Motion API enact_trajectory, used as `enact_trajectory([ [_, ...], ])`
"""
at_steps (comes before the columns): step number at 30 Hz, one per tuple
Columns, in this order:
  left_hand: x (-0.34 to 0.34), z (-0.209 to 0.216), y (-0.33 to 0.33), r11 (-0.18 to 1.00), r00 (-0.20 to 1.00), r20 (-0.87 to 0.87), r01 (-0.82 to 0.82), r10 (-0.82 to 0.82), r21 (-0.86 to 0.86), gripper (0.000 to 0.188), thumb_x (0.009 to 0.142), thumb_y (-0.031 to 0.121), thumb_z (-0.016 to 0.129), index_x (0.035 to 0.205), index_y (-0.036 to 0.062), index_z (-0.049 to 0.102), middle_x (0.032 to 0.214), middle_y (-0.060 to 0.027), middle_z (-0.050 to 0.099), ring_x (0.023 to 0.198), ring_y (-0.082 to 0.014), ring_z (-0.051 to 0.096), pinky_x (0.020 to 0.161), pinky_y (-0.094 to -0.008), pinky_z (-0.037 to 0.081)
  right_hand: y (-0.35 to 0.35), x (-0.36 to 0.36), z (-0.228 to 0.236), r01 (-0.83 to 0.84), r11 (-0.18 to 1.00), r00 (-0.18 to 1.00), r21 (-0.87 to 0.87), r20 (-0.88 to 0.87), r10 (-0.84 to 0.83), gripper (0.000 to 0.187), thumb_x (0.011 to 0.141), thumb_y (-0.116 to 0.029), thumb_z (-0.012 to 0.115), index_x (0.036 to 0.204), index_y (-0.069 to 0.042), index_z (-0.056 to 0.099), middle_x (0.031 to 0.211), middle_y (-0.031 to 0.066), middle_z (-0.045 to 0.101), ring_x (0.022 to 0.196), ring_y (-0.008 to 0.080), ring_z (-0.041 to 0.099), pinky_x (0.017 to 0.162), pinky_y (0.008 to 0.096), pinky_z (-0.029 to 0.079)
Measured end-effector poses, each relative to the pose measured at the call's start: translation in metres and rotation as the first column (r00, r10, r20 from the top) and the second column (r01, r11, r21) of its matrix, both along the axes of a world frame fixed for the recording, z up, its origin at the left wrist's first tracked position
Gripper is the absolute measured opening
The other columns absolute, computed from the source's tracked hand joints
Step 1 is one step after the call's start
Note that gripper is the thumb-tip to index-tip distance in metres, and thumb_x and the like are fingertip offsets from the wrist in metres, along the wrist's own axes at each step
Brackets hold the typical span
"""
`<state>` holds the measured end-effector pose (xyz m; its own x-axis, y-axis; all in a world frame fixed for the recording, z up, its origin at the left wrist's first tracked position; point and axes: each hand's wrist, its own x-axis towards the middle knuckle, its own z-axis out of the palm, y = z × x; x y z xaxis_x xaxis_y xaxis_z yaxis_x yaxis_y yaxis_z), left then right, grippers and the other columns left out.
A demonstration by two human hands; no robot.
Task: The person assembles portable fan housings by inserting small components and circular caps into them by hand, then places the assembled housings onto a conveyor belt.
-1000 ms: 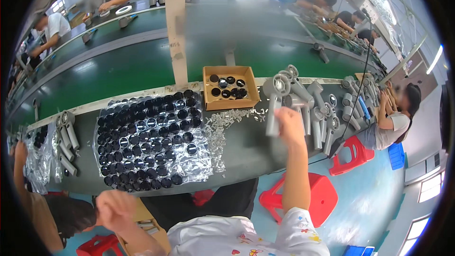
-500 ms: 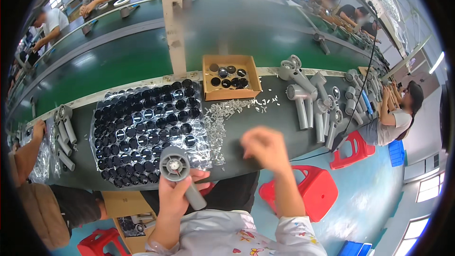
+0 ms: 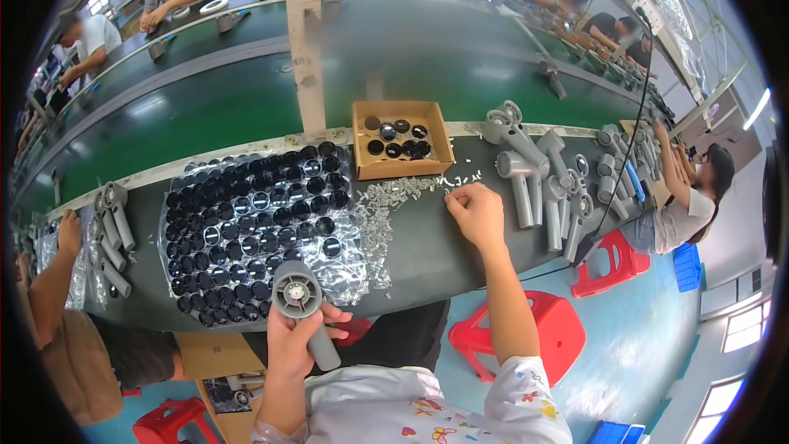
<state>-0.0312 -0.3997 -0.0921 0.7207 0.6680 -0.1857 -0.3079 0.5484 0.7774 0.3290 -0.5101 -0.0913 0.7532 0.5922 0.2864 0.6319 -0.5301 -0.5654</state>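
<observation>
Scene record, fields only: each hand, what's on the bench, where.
left hand: holds gray handled housing, spoked round end facing camera
right hand: fingertips low over bench, by small pale pieces; grasp unclear
bench left: round black caps in rows on clear plastic sheet
bench back: open cardboard tray, more black caps inside
bench right: pile of gray handled housings

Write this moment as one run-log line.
left hand: holding grey handled housing | right hand: near small pale pieces | beside pieces: black discs
</observation>
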Motion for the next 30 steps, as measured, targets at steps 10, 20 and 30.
enact_trajectory([
  [10, 0.014, 0.016, 0.004, 0.986, 0.989, -0.082, 0.114, -0.125, -0.124, 0.052, 0.099, 0.003, 0.065, 0.142, 0.0044, 0.036, 0.119, -0.0227, 0.069, 0.092, -0.0326, 0.077, 0.067, -0.0372, 0.067, -0.003, -0.088, 0.042, -0.228, 0.722, 0.581, 0.653, -0.504, 0.639, 0.011, 0.095, 0.003, 0.068, 0.106, 0.003, 0.066, 0.099, 0.0105, 0.070, 0.077, 0.0155, 0.071, 0.064, 0.0290, 0.057],
  [20, 0.017, 0.026, -0.005, 0.996, 0.992, -0.104, 0.072, -0.067, 0.051, 0.058, 0.100, 0.003, 0.064, 0.147, 0.0025, 0.031, 0.132, -0.0223, 0.062, 0.094, -0.0310, 0.078, 0.066, -0.0338, 0.068, 0.023, -0.159, 0.068, -0.358, 0.691, 0.520, 0.627, -0.481, 0.706, 0.013, 0.085, 0.014, 0.072, 0.096, 0.006, 0.072, 0.096, 0.0166, 0.076, 0.081, 0.0209, 0.077, 0.072, 0.0284, 0.062],
  [30, 0.012, 0.024, -0.008, 0.969, 0.978, -0.197, -0.023, 0.074, 0.247, 0.053, 0.095, 0.006, 0.074, 0.135, 0.0000, 0.039, 0.122, -0.0143, 0.064, 0.102, -0.0194, 0.074, 0.068, -0.0301, 0.065, 0.029, -0.177, 0.061, -0.539, 0.690, 0.567, 0.483, -0.398, 0.721, 0.013, 0.087, 0.006, 0.074, 0.099, 0.001, 0.074, 0.094, 0.0077, 0.072, 0.075, 0.0123, 0.071, 0.065, 0.0246, 0.056],
])
